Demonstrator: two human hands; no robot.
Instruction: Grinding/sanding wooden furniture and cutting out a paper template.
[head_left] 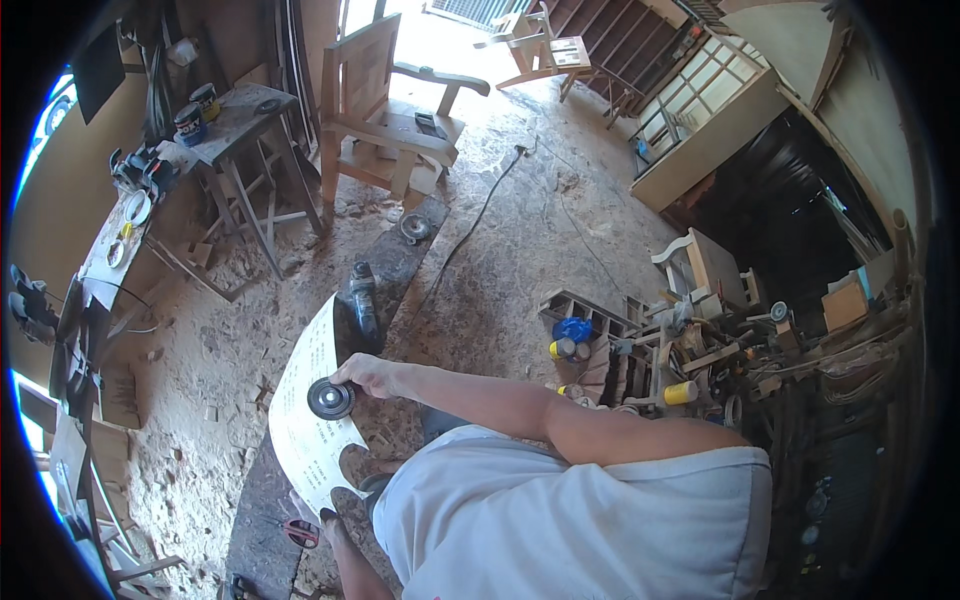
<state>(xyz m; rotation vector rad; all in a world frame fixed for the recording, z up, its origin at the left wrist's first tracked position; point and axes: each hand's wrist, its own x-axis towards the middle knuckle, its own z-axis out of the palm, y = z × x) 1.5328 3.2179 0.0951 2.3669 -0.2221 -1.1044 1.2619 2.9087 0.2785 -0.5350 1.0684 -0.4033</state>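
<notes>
Holding disc [331, 399] over white sheet [303, 441]: right fingers [347, 373] | left hand [336, 532]: can't tell | dusty floor [510, 255], armchair [360, 80]

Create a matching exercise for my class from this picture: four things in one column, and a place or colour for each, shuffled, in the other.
Things
1. Round disc
2. Curved sheet
3. Small table
4. Crumpled bundle

Places and colours
A. In the upper left, bearing tins
B. Blue, right of the picture's centre
C. Pale, lying beneath the disc
D. Black, at the right hand

Right pairs: 1-D, 2-C, 3-A, 4-B
</notes>
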